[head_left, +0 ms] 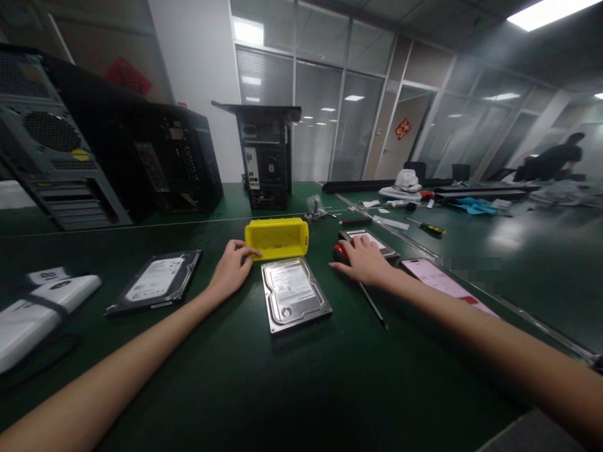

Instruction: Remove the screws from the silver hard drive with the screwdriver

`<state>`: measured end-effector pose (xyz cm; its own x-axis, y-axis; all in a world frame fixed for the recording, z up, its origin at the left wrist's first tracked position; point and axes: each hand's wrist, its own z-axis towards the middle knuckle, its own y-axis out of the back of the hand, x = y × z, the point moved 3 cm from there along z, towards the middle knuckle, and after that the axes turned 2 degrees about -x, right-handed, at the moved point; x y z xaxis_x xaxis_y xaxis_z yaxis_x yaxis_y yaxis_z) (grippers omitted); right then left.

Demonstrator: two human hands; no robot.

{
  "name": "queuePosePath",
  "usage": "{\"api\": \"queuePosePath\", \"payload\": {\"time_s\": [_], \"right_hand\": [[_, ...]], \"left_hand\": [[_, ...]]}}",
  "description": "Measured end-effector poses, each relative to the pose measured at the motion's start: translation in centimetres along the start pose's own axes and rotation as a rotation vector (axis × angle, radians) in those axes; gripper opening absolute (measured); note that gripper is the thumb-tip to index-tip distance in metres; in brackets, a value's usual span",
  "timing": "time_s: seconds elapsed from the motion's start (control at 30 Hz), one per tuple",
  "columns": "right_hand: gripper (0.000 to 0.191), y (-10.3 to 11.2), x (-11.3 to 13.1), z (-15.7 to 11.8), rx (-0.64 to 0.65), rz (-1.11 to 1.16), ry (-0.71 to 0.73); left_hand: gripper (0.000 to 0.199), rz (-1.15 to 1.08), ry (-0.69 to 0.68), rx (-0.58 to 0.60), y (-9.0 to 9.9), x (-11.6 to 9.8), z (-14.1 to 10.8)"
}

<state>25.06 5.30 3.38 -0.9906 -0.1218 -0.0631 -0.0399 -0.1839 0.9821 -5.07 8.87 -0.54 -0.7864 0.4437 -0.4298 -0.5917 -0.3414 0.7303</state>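
Note:
My left hand [234, 265] has its fingers curled at the lower left edge of a small yellow plastic bin [277, 238], which has its open side facing me. My right hand [365, 260] is closed over the red and black handle of a screwdriver [374, 304], whose shaft points toward me along the table. Between my hands, just in front of the bin, lies a silver hard drive [293, 292], label side up. Another hard drive [374, 242] is partly hidden behind my right hand. To the left of my left arm is a third hard drive [157, 279].
A phone [445, 285] lies right of my right hand, and a yellow-black screwdriver [428, 228] farther back. Computer cases [267, 157] stand along the back and left. A white device [51, 307] with a cable sits at left. A person [556, 157] is far right.

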Motion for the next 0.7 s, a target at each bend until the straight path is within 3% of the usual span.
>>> {"api": "queuePosePath", "payload": {"time_s": [0.13, 0.4, 0.7], "right_hand": [[0.065, -0.5, 1.7, -0.4, 0.060, -0.008, 0.040], [0.035, -0.3, 0.8, 1.0, 0.196, 0.039, -0.006], [0.057, -1.5, 1.8, 1.1, 0.117, 0.066, 0.010]], "left_hand": [[0.027, -0.008, -0.029, 0.012, 0.0, -0.3, -0.1], [0.025, -0.032, -0.035, 0.015, 0.0, -0.5, -0.2], [0.022, -0.013, -0.072, 0.035, 0.1, -0.9, -0.7]]}}
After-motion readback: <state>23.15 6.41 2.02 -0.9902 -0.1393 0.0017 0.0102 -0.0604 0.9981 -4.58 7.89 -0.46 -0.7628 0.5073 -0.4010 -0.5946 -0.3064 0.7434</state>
